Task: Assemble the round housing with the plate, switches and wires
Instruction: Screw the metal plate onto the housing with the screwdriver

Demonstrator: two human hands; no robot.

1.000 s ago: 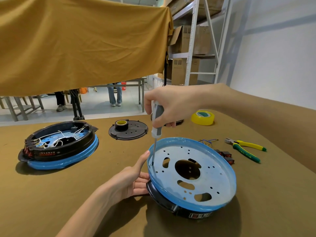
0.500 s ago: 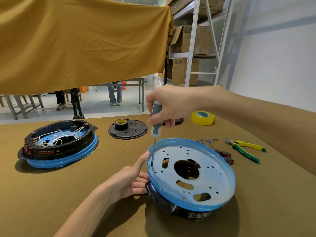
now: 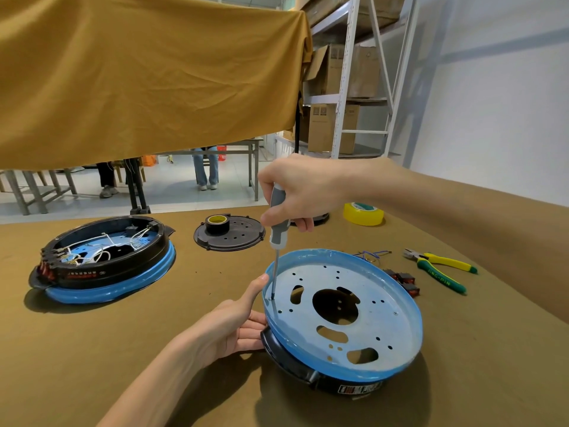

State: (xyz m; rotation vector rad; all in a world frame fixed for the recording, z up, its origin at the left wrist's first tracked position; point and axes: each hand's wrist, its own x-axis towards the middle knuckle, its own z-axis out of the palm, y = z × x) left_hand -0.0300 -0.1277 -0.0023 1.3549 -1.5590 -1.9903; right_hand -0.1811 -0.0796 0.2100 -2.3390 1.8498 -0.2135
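Lower centre of frame: left hand (image 3: pixel 234 329) steadies the housing (image 3: pixel 295 365) edge, fingers curled under the rim, thumb up against the blue plate (image 3: pixel 381 306) seated on top. Just above, right hand (image 3: pixel 303 188) has its grip closed round the screwdriver (image 3: pixel 278 223) handle, shaft near vertical, tip in a hole at the plate's left edge. Step: screwing plate to housing. Next, I'd judge: keep the shaft plumb, then remaining holes. Switches (image 3: pixel 403 280), loose wires (image 3: pixel 369 255) and pliers (image 3: pixel 440 269) lie further right on the desk (image 3: pixel 123 349).
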